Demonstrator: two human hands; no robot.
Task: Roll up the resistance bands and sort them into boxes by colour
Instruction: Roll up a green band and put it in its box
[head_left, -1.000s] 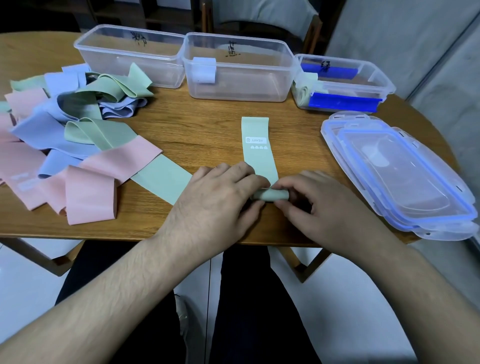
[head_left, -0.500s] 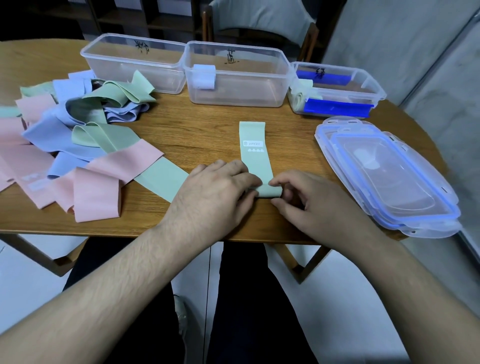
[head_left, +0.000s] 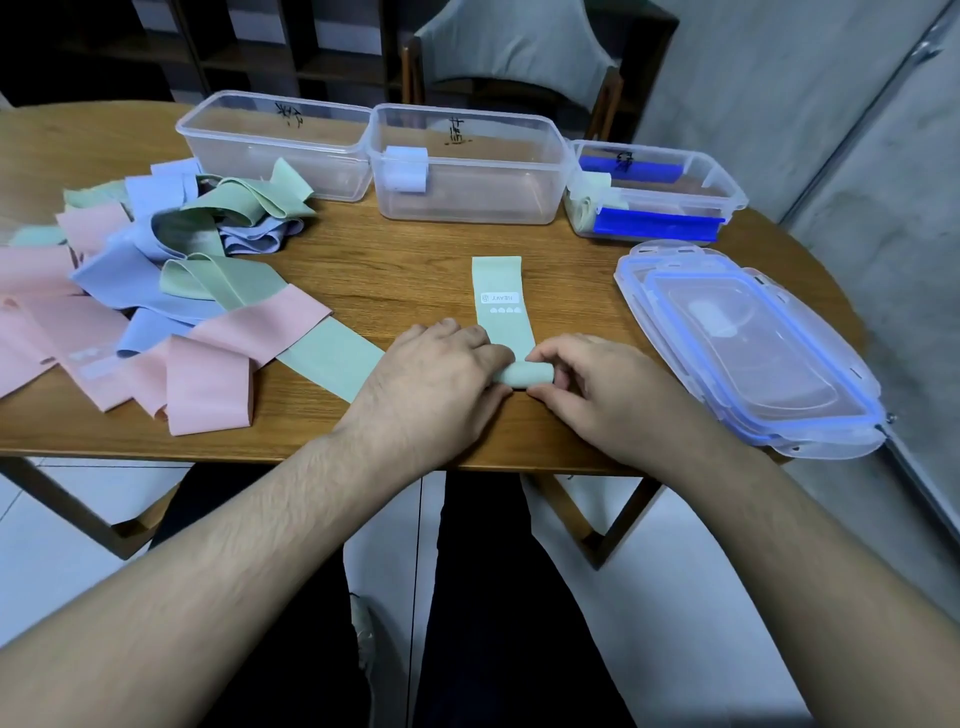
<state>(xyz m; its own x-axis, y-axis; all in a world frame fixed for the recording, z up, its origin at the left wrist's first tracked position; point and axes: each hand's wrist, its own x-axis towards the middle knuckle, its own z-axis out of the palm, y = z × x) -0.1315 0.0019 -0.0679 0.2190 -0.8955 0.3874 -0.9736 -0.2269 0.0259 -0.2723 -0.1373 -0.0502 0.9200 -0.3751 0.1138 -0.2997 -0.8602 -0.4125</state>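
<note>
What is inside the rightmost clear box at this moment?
The rightmost box holds one rolled green band at its left end, beside blue lid clips. Its brownish floor shows through further right; the clips and walls hide anything lower, so more rolls cannot be ruled out.

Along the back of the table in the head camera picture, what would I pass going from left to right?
Pile of loose bands → clear box with nothing visible inside → clear box with a rolled pale blue band → smaller box with a green roll and blue clips.
</note>
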